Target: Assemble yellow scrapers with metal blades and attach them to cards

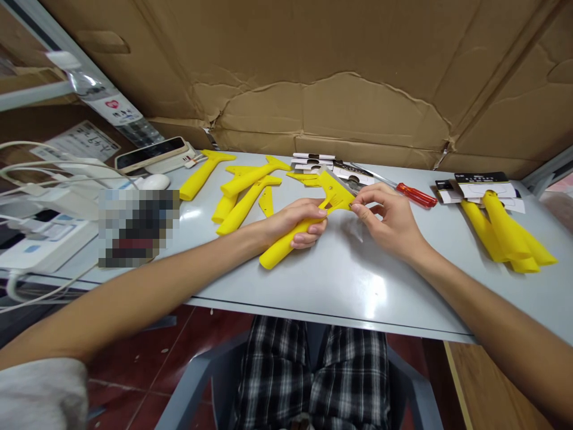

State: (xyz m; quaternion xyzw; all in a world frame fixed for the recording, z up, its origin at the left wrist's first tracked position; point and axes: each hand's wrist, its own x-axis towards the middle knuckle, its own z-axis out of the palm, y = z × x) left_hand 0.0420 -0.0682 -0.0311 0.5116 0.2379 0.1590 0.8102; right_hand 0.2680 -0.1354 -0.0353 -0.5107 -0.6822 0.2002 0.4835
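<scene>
My left hand (295, 222) is wrapped round the handle of a yellow scraper (283, 248), its flared head tilted up and to the right. A clear, flat blade-like strip (332, 177) shows along the head's far edge. At the head's right corner, the thumb and fingers of my right hand (390, 220) are pinched together. Whatever is between those fingertips is too small to make out. Behind my left hand lie several yellow scraper handles (244, 206) and a loose yellow triangular head piece (266, 202).
A red-handled screwdriver (416, 196) lies beyond my right hand, near printed cards (313, 160). Carded yellow scrapers (505, 233) are stacked at the right. At the left are a phone (152, 152), a water bottle (107, 101), a power strip (45, 239) and cables. Cardboard (322, 71) walls the back.
</scene>
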